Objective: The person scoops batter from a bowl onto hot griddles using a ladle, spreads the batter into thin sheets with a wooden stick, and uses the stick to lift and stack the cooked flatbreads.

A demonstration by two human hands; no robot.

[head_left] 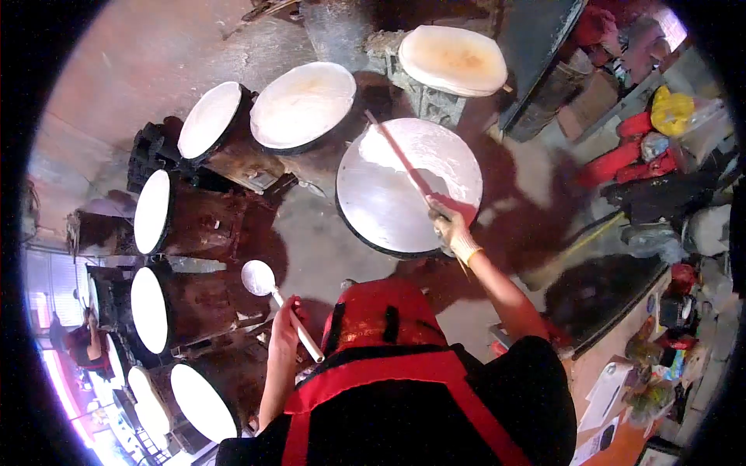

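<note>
My left hand [286, 326] is closed round the handle of a ladle [258, 277], whose round bowl is coated white. My right hand, in a light glove [451, 229], grips a long thin stick [400, 155] that lies over a large round griddle [373, 202]. White batter [381, 147] covers the upper and right part of that griddle, and bare grey metal shows on the rest.
Round griddles with white sheets stand at the upper left [305, 105] and down the left side [151, 211]. A browned flatbread [452, 60] rests on blocks behind. Another person [95, 346] is at far left. A yellow bag [672, 111] lies right.
</note>
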